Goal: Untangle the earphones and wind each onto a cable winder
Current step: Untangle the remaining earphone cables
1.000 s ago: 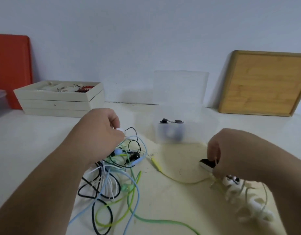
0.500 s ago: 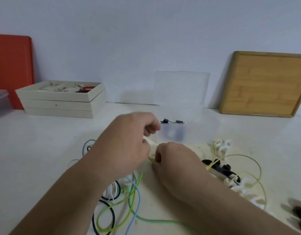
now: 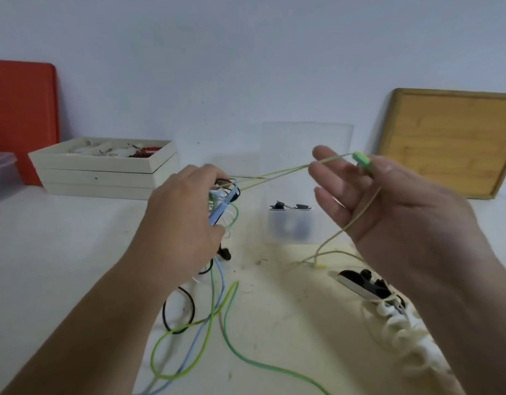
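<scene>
The clear box [image 3: 291, 223] stands at the middle of the bench [image 3: 60, 252], and everything else is placed from it. Left of the box, the left hand [image 3: 186, 223] is raised off the bench with its fingers curled round a knot of earphone cables [image 3: 224, 201], blue, white, black and green. From that fist the loose ends hang down and trail on the bench in front of the box and to its left: a black loop [image 3: 179, 312], a blue cable [image 3: 200, 332] and a green cable [image 3: 226, 303] that crosses it.

Right of the box, the right hand [image 3: 388, 206] is lifted, palm turned toward the camera, fingers spread and mostly straight. A green plug [image 3: 361, 160] sits at its fingertips, with the thin yellow-green cable [image 3: 277, 174] running from there, over the top of the box, to the knot in the left hand. Whether the thumb pinches the plug cannot be told. A second stretch of the same thin cable drops down across the palm to the bench in front of the box.

In front of the box and to its right lie a few black winders [image 3: 363, 282] and, nearer the camera, a blurred heap of white winders [image 3: 400, 326], partly hidden by the right forearm.

Behind the box to the left is a stack of cream trays [image 3: 100, 172], with a red board [image 3: 20, 115] against the wall beyond it. Behind the box to the right a wooden board [image 3: 451, 141] leans on the wall
</scene>
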Demonstrator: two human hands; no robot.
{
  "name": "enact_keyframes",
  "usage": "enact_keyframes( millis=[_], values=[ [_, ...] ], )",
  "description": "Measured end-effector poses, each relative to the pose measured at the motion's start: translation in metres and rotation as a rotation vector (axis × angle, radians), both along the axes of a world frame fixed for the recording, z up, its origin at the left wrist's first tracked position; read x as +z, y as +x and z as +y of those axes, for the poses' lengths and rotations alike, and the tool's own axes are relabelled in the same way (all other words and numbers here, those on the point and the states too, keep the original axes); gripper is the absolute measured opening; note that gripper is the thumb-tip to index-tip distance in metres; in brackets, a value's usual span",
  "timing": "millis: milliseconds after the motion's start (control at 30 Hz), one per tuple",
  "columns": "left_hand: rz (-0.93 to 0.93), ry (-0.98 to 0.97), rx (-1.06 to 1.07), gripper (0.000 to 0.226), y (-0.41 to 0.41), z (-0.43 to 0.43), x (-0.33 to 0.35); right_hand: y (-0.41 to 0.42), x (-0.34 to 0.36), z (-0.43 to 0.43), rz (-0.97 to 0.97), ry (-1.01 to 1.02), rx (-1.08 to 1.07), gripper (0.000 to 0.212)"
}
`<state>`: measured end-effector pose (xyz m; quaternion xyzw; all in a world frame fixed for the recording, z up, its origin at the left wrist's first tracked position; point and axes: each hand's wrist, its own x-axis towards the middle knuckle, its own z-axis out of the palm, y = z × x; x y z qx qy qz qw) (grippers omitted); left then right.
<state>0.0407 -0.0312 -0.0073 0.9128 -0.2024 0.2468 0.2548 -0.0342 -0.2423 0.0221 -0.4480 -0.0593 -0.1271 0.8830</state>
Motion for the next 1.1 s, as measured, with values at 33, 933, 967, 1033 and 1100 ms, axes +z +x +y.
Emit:
enact_keyframes(
  millis=[33, 933, 967, 1033, 1100],
  values=[
    [-0.017, -0.016, -0.017, 0.054, 0.001, 0.001, 0.002, 0.0, 0.002, -0.001, 0.002, 0.059, 0.015, 0.02],
    [0.237, -0.581, -0.084, 0.047, 0.004, -0.003, 0.008, -0.011, -0.014, -0.008, 0.519, -1.784, 0.043, 0.025],
    [0.233, -0.577, -0.079, 0.047, 0.004, -0.004, 0.007, -0.011, -0.016, -0.007, 0.518, -1.815, 0.032, 0.027],
    [0.234, -0.563, -0.079, 0.048, 0.003, -0.004, 0.008, -0.012, -0.018, -0.003, 0.494, -1.875, 0.019, 0.034],
    [0.243, -0.565, -0.07, 0.05, 0.003, -0.004, 0.009, -0.013, -0.017, -0.001, 0.483, -1.943, 0.029, 0.045]
  ],
)
